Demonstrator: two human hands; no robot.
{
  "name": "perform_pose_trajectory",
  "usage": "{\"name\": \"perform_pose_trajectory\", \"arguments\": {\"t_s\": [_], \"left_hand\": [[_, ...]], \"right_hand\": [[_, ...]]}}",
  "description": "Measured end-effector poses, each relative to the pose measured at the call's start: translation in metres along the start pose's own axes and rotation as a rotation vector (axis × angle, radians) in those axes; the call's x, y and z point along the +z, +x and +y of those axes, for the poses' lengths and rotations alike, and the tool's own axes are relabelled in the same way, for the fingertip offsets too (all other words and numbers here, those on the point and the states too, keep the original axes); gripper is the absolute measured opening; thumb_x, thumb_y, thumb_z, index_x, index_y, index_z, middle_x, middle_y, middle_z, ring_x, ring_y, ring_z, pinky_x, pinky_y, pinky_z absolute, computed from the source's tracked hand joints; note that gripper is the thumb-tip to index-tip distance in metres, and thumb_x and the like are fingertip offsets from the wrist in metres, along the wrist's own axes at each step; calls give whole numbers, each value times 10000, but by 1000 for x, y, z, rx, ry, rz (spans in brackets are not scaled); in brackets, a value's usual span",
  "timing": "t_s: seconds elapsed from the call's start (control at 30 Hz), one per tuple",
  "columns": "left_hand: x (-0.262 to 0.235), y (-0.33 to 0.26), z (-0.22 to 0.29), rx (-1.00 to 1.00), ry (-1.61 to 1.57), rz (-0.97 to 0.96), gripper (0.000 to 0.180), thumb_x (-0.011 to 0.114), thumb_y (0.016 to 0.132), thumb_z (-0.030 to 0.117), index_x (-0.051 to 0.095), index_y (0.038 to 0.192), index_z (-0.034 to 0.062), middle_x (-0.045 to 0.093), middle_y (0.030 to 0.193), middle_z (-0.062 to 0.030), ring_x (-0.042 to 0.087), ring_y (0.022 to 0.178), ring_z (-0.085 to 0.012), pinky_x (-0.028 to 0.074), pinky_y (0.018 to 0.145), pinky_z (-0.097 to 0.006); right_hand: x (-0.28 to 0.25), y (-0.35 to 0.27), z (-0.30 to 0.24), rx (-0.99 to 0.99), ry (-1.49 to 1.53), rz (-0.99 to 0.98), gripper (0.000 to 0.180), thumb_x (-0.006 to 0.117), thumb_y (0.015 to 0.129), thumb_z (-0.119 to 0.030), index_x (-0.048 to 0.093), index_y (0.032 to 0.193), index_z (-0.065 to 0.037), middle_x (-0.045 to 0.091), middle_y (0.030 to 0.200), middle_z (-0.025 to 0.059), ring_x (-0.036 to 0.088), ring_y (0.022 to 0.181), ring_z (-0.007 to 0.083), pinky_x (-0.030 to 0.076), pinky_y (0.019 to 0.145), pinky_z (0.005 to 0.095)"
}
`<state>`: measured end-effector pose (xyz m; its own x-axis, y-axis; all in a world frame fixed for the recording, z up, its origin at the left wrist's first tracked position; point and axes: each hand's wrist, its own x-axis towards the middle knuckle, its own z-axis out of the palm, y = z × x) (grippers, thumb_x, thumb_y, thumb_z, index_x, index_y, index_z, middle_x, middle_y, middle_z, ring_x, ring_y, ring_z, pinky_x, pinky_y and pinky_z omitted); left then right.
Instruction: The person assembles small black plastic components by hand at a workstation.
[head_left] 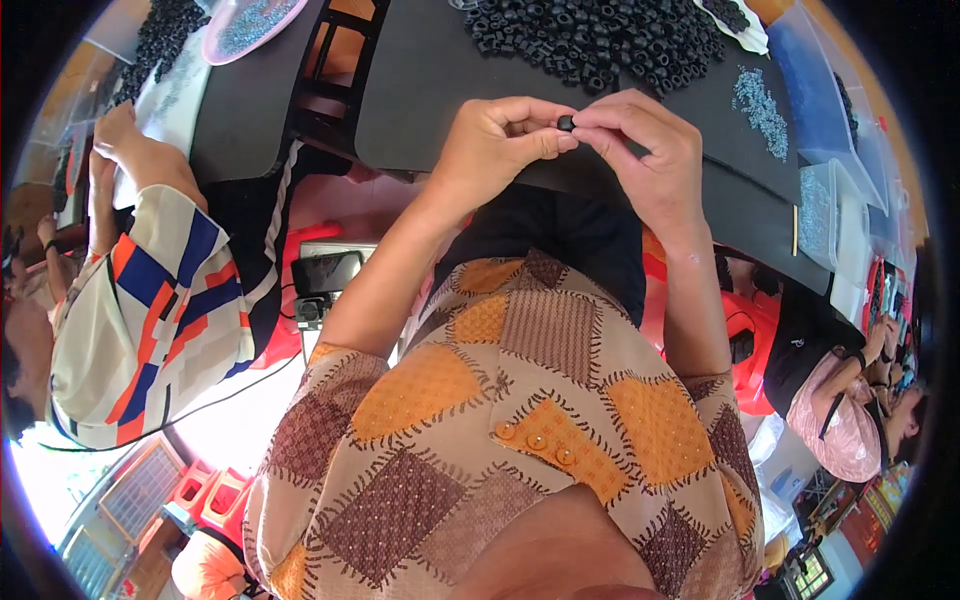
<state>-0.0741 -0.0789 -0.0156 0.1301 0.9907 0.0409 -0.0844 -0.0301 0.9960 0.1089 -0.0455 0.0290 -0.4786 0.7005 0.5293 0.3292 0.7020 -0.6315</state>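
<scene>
Between my two hands, just over the near edge of the dark table [420, 110], is a small rounded black plastic part [566, 123]. My left hand [492, 145] pinches it from the left with thumb and forefinger. From the right, the fingertips of my right hand [648, 150] close on the same part and cover some of it. Beyond my hands lies a large heap of loose black plastic parts [590, 45], many of them ring-shaped with a hole. A patch of tiny pale blue pieces [762, 112] is spread on the table to the right.
At the right stand a large clear plastic box [822, 85] and a smaller clear tub [818, 215] of blue pieces. A pink tray [212, 48] with blue pieces is at the far left. Co-workers sit on both sides; one person's hand [115, 128] rests at the left table.
</scene>
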Motion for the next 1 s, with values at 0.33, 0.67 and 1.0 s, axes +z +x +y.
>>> {"name": "perform_pose_trajectory", "arguments": {"t_s": [0.33, 0.67, 1.0], "left_hand": [[-13, -10, 4, -119, -145, -76, 231, 706, 867, 111, 690, 1068, 0, 691, 881, -50, 624, 779, -89, 516, 735, -233], [-29, -2, 14, -42, -232, -68, 373, 701, 859, 78, 608, 1213, 7, 684, 989, -58, 628, 870, -95, 506, 805, -231], [-54, 19, 1, -20, -145, -26, 294, 678, 865, 29, 617, 1151, -3, 672, 980, -47, 637, 878, -93, 504, 799, -223]], "right_hand": [[8, -4, 0, 49, 107, -130, 252, 708, 783, -24, 687, 1030, -68, 621, 979, 65, 648, 777, 173, 519, 696, 274], [8, 15, 4, -64, -20, -244, 246, 716, 757, -32, 678, 995, -75, 603, 1014, 51, 624, 910, 199, 516, 765, 290], [-7, 56, 66, 63, -286, -71, 176, 674, 808, -34, 675, 982, -54, 630, 846, 71, 645, 759, 218, 504, 685, 300]]}}
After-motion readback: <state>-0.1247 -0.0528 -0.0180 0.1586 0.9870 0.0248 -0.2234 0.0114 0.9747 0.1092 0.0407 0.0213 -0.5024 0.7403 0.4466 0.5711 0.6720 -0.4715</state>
